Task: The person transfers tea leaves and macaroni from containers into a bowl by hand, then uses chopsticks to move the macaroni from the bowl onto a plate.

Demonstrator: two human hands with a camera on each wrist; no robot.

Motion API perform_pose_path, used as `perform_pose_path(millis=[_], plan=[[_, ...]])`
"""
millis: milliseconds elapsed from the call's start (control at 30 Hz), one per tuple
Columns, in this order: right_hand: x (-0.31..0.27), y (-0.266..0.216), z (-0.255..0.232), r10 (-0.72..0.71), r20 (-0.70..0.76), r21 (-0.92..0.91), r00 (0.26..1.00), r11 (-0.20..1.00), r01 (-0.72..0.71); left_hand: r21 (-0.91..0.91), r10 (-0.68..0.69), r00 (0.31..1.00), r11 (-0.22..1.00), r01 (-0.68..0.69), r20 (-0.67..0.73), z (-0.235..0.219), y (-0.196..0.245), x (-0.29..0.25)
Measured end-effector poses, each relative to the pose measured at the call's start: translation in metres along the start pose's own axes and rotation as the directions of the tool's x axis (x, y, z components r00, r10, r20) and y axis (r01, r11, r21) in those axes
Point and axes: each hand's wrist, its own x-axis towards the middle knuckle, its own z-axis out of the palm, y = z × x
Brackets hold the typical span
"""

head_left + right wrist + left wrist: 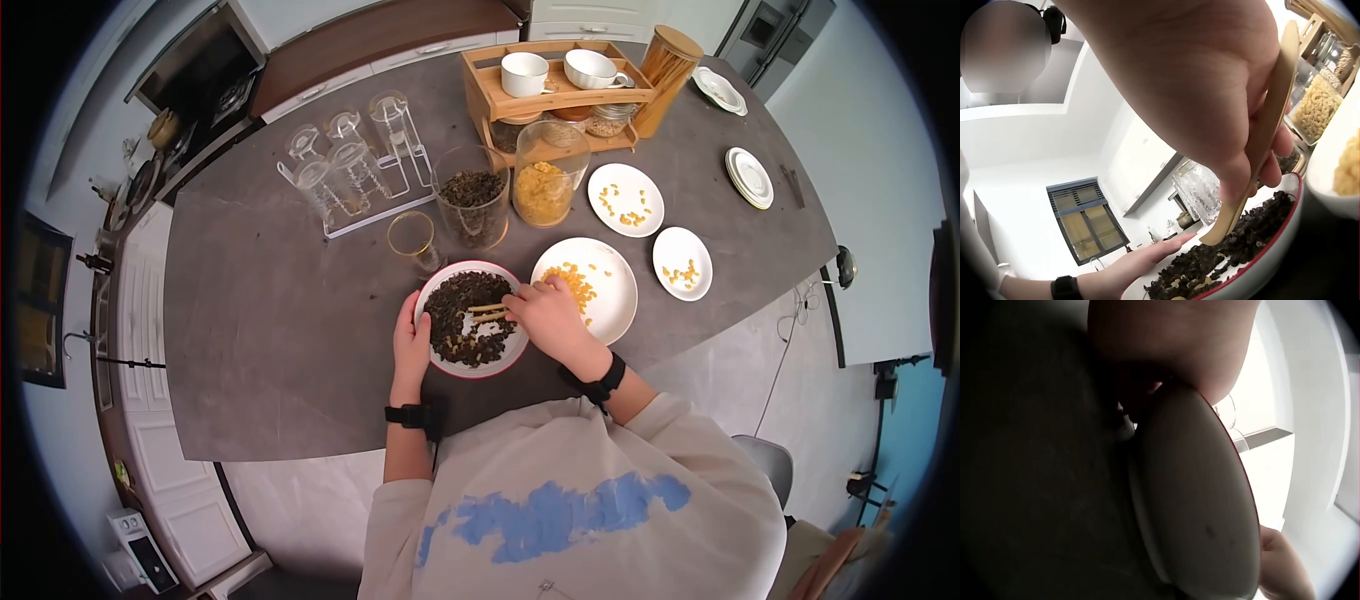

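My left hand [408, 338] holds the left side of a white bowl [1197, 494] with a red rim, thumb at the rim. Dark dried flakes [460, 298] fill much of it, with a few pale yellow pieces among them and a patch of white bottom showing. Over the bowl's right side, my right hand [550, 322] pinches a pair of wooden tongs [1266, 131], their tips down at the flakes. Just right of the bowl, partly behind my right hand, is a white plate [615, 305] with yellow pasta pieces [577, 285].
Behind the bowl stand an empty-looking glass [412, 238], a jar of dark flakes [474, 205] and a jar of yellow pasta [543, 192]. Two small plates [648, 222] [683, 250] hold scattered pieces. A glass rack [375, 215] and a wooden shelf [480, 95] with cups stand farther back.
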Motion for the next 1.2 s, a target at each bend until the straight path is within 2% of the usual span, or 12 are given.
perform_pose_path(millis=[167,467,967,1200], plan=[[0.025,-0.001,0.019,-0.068,0.033,-0.038,0.997,0.997,0.069,-0.088,-0.025,0.999,0.996,0.022,-0.036,-0.001,-0.001,-0.003],[0.029,-0.004,0.025,-0.144,-0.018,-0.091,0.989,0.986,0.142,-0.020,0.025,0.999,0.999,-0.026,-0.033,-0.004,-0.003,-0.005],[0.033,-0.006,0.025,-0.172,0.044,-0.133,0.984,0.975,0.176,-0.066,0.023,0.999,0.997,-0.026,-0.044,-0.005,-0.005,-0.004],[0.028,-0.003,0.021,-0.131,0.095,-0.111,0.987,0.984,0.142,-0.053,0.025,0.999,0.998,-0.028,-0.045,-0.006,-0.006,-0.004]])
